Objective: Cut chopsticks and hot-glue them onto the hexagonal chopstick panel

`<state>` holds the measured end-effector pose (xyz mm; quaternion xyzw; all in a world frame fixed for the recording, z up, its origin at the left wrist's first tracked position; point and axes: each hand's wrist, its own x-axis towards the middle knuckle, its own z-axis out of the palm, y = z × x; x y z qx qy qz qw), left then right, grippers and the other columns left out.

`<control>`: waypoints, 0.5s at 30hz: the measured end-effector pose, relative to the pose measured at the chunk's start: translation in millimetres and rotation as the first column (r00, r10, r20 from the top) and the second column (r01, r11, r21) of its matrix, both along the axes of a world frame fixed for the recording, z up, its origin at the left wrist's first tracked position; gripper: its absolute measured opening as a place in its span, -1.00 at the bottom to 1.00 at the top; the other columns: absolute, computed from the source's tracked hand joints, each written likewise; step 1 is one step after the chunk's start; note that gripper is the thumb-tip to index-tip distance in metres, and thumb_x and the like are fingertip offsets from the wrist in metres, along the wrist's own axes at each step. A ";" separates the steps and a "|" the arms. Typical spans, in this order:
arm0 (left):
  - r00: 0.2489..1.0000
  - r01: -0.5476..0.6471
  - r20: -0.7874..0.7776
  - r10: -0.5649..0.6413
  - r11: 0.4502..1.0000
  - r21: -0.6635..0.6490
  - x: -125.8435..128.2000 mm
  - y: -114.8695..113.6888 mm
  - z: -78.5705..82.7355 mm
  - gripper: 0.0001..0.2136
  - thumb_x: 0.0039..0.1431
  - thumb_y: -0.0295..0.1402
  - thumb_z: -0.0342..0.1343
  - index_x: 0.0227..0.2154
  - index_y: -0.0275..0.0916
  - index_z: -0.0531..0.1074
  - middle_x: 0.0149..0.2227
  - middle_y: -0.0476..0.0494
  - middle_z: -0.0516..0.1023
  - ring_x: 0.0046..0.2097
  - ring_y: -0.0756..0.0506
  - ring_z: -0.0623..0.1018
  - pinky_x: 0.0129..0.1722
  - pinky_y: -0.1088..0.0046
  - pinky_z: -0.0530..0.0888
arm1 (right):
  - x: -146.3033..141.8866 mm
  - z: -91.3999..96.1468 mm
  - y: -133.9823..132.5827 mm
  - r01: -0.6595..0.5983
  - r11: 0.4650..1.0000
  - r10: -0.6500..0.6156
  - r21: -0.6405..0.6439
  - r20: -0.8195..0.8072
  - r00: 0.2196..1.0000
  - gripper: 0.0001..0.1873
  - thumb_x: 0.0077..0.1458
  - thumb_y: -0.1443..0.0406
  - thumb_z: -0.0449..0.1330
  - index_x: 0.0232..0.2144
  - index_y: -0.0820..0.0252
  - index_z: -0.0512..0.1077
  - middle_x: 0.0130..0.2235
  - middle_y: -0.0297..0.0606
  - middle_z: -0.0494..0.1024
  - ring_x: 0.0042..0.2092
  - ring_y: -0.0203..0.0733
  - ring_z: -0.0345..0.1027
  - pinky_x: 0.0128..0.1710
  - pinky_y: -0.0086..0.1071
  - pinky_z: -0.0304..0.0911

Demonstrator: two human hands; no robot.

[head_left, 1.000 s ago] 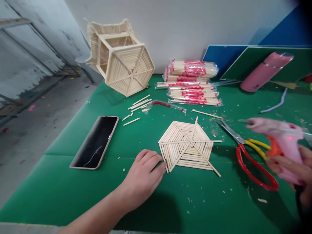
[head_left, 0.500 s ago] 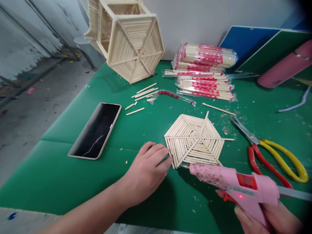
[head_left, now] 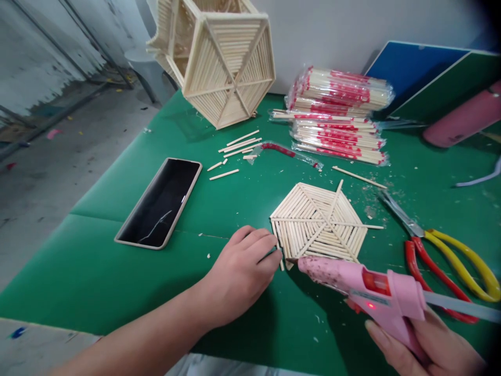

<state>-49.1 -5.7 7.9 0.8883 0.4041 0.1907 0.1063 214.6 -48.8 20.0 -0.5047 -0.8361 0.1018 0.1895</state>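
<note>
A flat hexagonal panel of wooden sticks (head_left: pixel 313 222), with rows of sticks between crossing spokes, lies on the green table. At its lower left side, the fingers of my left hand (head_left: pixel 245 271) pinch a thin wooden stick (head_left: pixel 281 261) along the outer edge; their tips partly cover it. My right hand (head_left: pixel 426 339) is wrapped around the grip of a pink hot glue gun (head_left: pixel 376 287), whose red light glows and whose clear glue stick (head_left: pixel 462 304) juts from the back. The gun's nozzle is at the panel's lower left corner, close to my left fingertips.
A hexagonal stick lantern-like frame (head_left: pixel 230 73) stands at the back. Wrapped chopsticks (head_left: pixel 340 115) are stacked behind the panel. Yellow-and-red-handled pliers (head_left: pixel 418 230) lie to the right, a phone (head_left: pixel 160 203) to the left. Cut sticks (head_left: pixel 240 143) and a pink bottle (head_left: pixel 462 117) are farther back.
The glue gun has moved left, bringing its nozzle over the panel's lower left corner. My left hand keeps its pinch at the edge. The whole view has shifted slightly.
</note>
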 end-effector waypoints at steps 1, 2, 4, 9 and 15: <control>1.000 -0.003 0.009 0.003 1.000 -0.005 0.1 0.0 -0.4 -0.80 0.15 -0.47 -0.16 -0.29 -0.28 0.37 -0.21 -0.15 0.42 -0.13 -0.11 0.35 -0.11 0.26 0.23 | -0.1 0.8 0.4 0.015 1.000 -0.014 -0.010 0.028 1.000 -0.75 0.06 0.15 -0.03 -0.23 0.06 0.30 -0.39 -0.27 0.58 -0.43 -0.14 0.48 -0.46 -0.48 0.39; 1.000 -0.007 0.020 0.007 1.000 -0.012 0.1 0.1 -0.8 -0.79 0.15 -0.47 -0.17 -0.29 -0.28 0.37 -0.22 -0.15 0.43 -0.13 -0.11 0.36 -0.12 0.27 0.23 | -0.3 1.8 0.7 0.036 0.999 -0.035 -0.019 0.055 0.998 -0.75 0.07 0.14 -0.06 -0.23 0.05 0.28 -0.37 -0.26 0.58 -0.40 -0.13 0.49 -0.46 -0.47 0.39; 0.999 -0.012 0.035 0.013 0.999 -0.029 -0.1 0.3 -1.4 -0.80 0.15 -0.47 -0.16 -0.27 -0.29 0.36 -0.21 -0.14 0.43 -0.13 -0.11 0.35 -0.12 0.27 0.22 | -0.4 3.6 1.8 0.046 0.999 -0.045 -0.010 0.101 0.994 -0.75 0.08 0.13 -0.08 -0.22 0.04 0.25 -0.37 -0.26 0.58 -0.39 -0.13 0.49 -0.45 -0.45 0.40; 0.999 -0.039 0.021 0.040 0.998 -0.047 -1.2 0.4 -1.5 -0.75 0.16 -0.47 -0.17 -0.13 -0.29 0.29 -0.10 -0.16 0.39 -0.05 -0.14 0.30 -0.08 0.24 0.18 | 1.4 6.4 8.5 -0.094 0.991 0.080 0.091 0.144 0.986 -0.78 0.06 0.19 -0.07 -0.22 0.08 0.22 -0.42 -0.24 0.56 -0.46 -0.14 0.48 -0.53 -0.49 0.37; 0.994 -0.036 -0.102 0.029 0.997 -0.073 -1.1 -0.3 -5.6 -0.68 0.18 -0.49 -0.21 -0.01 -0.24 0.21 0.11 -0.12 0.23 0.10 -0.18 0.19 0.01 0.15 0.07 | 3.3 10.8 9.4 -0.120 0.989 0.102 0.084 0.195 0.976 -0.77 0.02 0.22 -0.01 -0.22 0.08 0.20 -0.45 -0.24 0.53 -0.48 -0.07 0.46 -0.54 -0.36 0.37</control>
